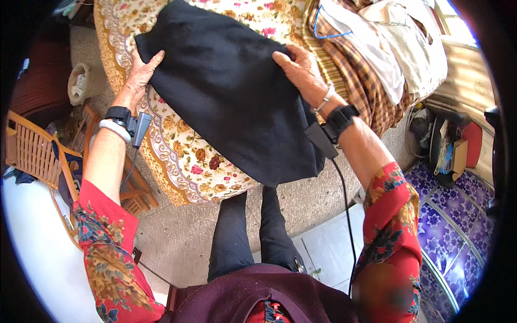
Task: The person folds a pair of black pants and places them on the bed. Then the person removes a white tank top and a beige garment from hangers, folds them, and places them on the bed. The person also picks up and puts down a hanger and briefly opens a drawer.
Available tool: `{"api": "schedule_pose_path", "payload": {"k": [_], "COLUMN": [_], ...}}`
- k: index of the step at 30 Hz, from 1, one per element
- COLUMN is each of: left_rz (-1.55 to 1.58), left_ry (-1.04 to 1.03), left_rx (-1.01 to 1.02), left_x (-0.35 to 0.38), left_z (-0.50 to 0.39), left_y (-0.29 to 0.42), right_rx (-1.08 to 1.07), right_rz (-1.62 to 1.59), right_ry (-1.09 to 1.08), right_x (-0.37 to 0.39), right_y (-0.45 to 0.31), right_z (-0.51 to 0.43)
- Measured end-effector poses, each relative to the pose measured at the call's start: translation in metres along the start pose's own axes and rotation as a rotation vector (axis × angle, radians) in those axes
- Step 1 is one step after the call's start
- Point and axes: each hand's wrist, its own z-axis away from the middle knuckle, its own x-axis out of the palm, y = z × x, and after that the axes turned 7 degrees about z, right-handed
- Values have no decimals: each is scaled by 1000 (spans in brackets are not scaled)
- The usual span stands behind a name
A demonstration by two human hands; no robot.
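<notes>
A black cloth garment point(238, 93) is spread at a slant over a flower-patterned bedspread point(202, 161), its lower end hanging past the scalloped edge. My left hand point(141, 72) grips the garment's left edge, thumb on top and fingers out of sight beneath. On the opposite edge, my right hand point(301, 70) pinches the cloth between the thumb and curled fingers. Whether the garment is trousers or something else cannot be told.
Brown plaid cloth point(359, 80), white garments point(371, 52) and a blue hanger point(333, 37) lie at the right. A wooden chair point(36, 149) and a waste bin point(78, 84) stand at the left. A cable point(346, 210) hangs from my right wrist.
</notes>
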Motion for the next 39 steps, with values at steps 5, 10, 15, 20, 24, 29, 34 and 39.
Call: {"api": "schedule_pose_path", "payload": {"k": [5, 10, 15, 20, 24, 29, 34, 39], "left_rz": [-224, -346, -557, -1218, -1175, -1096, -1427, -1467], "left_ry": [195, 349, 438, 321, -392, -1197, -1529, -1731], "left_rx": [179, 311, 332, 892, 899, 866, 768, 653], "left_x": [7, 4, 1, 73, 201, 327, 376, 380], "left_z": [-14, -25, -17, 79, 196, 281, 318, 327], "left_y": [-43, -56, -49, -4, 20, -7, -72, -74], "right_rx": [-67, -147, 140, 221, 131, 184, 87, 340], "right_rz": [-338, 122, 165, 249, 250, 223, -19, -959], "right_ry": [-301, -192, -57, -82, -59, -25, 39, -112], "right_x": [-11, -5, -14, -3, -4, -28, -39, -37], "right_y": [17, 39, 105, 175, 202, 219, 238, 279], "right_z": [57, 150, 246, 321, 354, 388, 415, 400]}}
